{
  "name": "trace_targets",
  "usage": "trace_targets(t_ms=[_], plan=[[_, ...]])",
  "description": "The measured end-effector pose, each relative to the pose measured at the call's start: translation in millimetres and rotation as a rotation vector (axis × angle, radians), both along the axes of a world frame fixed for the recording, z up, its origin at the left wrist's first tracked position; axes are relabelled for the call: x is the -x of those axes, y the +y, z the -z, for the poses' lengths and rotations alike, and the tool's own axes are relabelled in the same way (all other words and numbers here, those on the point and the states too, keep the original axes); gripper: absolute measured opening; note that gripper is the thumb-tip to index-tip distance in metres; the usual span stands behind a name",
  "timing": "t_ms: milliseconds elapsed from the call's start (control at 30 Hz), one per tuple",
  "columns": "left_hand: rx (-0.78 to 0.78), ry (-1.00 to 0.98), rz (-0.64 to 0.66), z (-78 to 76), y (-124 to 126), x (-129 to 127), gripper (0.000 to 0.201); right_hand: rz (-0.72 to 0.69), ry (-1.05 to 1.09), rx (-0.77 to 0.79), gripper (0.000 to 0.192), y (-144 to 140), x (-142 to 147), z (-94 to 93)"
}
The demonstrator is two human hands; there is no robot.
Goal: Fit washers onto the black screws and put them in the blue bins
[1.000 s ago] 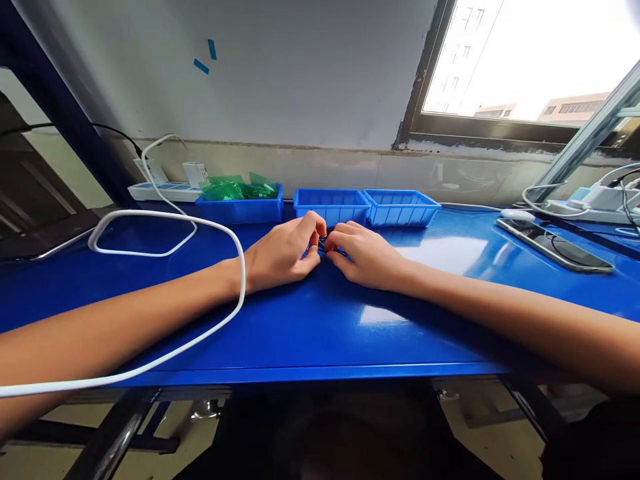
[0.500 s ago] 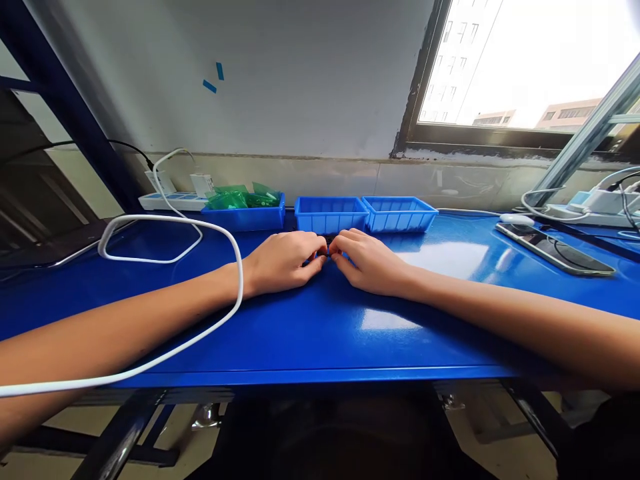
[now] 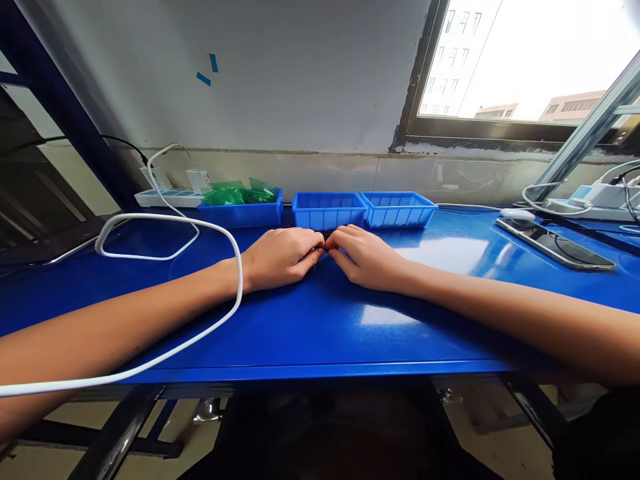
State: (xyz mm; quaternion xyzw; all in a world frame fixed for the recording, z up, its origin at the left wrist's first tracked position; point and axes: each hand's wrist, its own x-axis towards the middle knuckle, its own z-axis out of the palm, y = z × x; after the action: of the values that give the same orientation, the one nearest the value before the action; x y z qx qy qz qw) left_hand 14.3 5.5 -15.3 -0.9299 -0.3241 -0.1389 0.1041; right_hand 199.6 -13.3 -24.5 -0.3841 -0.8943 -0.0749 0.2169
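Note:
My left hand [image 3: 283, 259] and my right hand [image 3: 370, 257] meet over the middle of the blue table [image 3: 310, 333], their fingertips almost touching. Both are closed in a pinch. A small dark thing [image 3: 324, 247] shows in the narrow gap between the fingertips; the fingers cover most of it, so its kind is unclear. Just behind the hands stand two blue plastic bins, a middle one [image 3: 329, 213] and a right one [image 3: 400, 213].
A third blue bin [image 3: 240, 215] holds green plastic packets [image 3: 225, 195]. The white cable [image 3: 239, 267] loops across my left forearm. Power strips [image 3: 170, 199] lie at the back left and right. A phone [image 3: 555, 243] lies on the right, with a white rounded object [image 3: 517, 214] behind it.
The fingertips of both hands have come slightly closer around the small dark thing. The view has tilted slightly; the bins and cable stay in place.

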Motion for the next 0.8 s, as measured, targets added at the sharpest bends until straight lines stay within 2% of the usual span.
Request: trace_targets(t_ms=[200, 467, 800], plan=[[0.007, 0.014, -0.021, -1.3, 0.1, -1.6, 0.026, 0.036, 0.025, -0.029, 0.012, -3.1, -1.0, -1.1], [0.016, 0.044, 0.036, -1.0, 1.4, -0.7, 0.025, 0.035, 0.001, -0.036, 0.016, -1.1, -1.0, 1.6], [0.021, 0.069, -0.017, -2.5, 0.3, -1.2, 0.025, 0.066, -0.017, -0.02, 0.022, -2.7, 1.0, 0.4]])
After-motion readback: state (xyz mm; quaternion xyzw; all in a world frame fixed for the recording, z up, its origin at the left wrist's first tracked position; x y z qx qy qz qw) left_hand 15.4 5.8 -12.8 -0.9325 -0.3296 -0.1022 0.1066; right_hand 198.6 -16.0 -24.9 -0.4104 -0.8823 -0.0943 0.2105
